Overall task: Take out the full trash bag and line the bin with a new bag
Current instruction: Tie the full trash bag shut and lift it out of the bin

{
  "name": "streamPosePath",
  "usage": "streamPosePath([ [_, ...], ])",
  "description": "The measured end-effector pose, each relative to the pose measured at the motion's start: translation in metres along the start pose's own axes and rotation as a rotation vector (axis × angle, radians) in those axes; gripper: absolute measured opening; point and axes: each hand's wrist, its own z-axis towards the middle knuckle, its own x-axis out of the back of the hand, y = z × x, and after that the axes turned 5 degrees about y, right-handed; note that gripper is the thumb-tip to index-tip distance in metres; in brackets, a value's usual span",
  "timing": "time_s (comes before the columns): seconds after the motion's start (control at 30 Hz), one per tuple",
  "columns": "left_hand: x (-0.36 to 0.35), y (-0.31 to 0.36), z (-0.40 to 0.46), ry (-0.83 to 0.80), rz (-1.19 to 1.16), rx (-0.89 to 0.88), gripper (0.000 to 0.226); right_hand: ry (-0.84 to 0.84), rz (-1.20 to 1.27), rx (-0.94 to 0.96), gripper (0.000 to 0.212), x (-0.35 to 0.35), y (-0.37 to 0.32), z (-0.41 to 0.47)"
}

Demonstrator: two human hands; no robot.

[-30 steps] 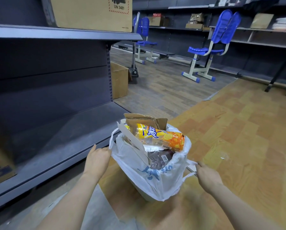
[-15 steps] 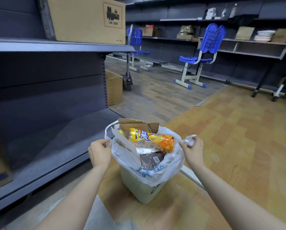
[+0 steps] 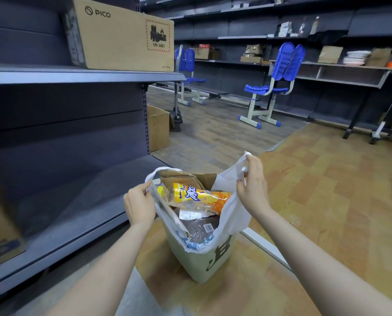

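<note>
Fingers of right hand (image 3: pixel 252 190) pinch bag handle, raised; left hand (image 3: pixel 139 205) fingers curl round opposite handle of white trash bag (image 3: pixel 232 215). Bag sits in pale bin (image 3: pixel 204 263) on floor, stuffed: orange bottle (image 3: pixel 197 197), cardboard (image 3: pixel 183 179). Step: gathering handles for lift-out. Next: straight upward pull, handles together, bin likely needs steadying. Grey shelf (image 3: pixel 81 201) just left; blue chair (image 3: pixel 272 87) well apart.

"PICO", "UN 3481" on cardboard box (image 3: pixel 122 37)
</note>
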Motion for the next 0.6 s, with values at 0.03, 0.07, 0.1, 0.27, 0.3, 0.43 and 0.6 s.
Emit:
streamPosePath([
  [0.03, -0.001, -0.001, 0.0, 0.011, -0.014, 0.005, 0.025, -0.025, -0.048, 0.0, 0.066, -0.001, -0.003, -0.001],
  [0.07, 0.0, 0.0, 0.001, 0.017, -0.008, 0.0, 0.01, -0.057, -0.103, -0.025, 0.07, 0.0, -0.004, -0.002],
  [0.1, -0.001, 0.0, 0.001, 0.025, 0.002, -0.014, 0.016, -0.094, -0.151, -0.081, 0.073, 0.001, -0.005, -0.003],
  [0.27, 0.003, 0.003, 0.0, -0.129, 0.045, -0.143, 0.045, -0.243, -0.282, -0.261, 0.071, 0.004, 0.004, -0.01],
  [0.3, 0.004, 0.0, -0.002, -0.182, 0.11, -0.211, 0.039, -0.224, -0.268, -0.279, 0.065, 0.006, 0.006, -0.011],
  [0.43, 0.013, -0.008, -0.014, -0.218, 0.42, -0.828, 0.01, -0.156, -0.249, -0.232, 0.041, 0.014, 0.009, -0.01],
  [0.6, 0.018, -0.004, -0.039, -0.509, 0.728, -1.549, 0.014, -0.223, -0.522, 0.156, 0.04, 0.017, 0.014, -0.019],
])
